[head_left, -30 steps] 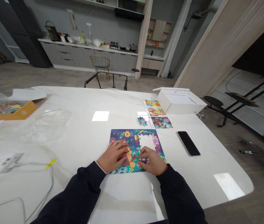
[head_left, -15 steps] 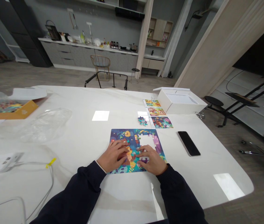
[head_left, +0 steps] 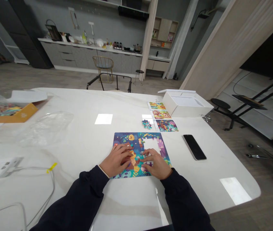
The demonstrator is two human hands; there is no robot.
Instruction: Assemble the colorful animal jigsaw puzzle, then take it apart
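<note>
A colourful jigsaw puzzle (head_left: 136, 171) lies flat on the white table, with a white gap in its upper right part. My left hand (head_left: 118, 158) rests on the puzzle's left half, fingers stretched and a little apart, nothing seen in it. Over the right half, beside the gap's lower edge, my right hand (head_left: 157, 165) touches the puzzle with bent, separated fingers. What lies under its fingertips is partly hidden. A small pile of loose puzzle pieces (head_left: 146, 124) sits just beyond the puzzle. Next to it is a sheet of reference pictures (head_left: 166, 125).
An open white box (head_left: 187, 109) stands at the back right, a phone (head_left: 194, 147) to the right. On the left are a clear plastic bag (head_left: 49, 128), an orange box (head_left: 25, 114) with bagged pieces, and a white power strip (head_left: 1, 167) with its cable (head_left: 53, 186).
Both hands stay at nearly the same spots on the puzzle; the right fingers shift very slightly. The whole view has moved a little.
</note>
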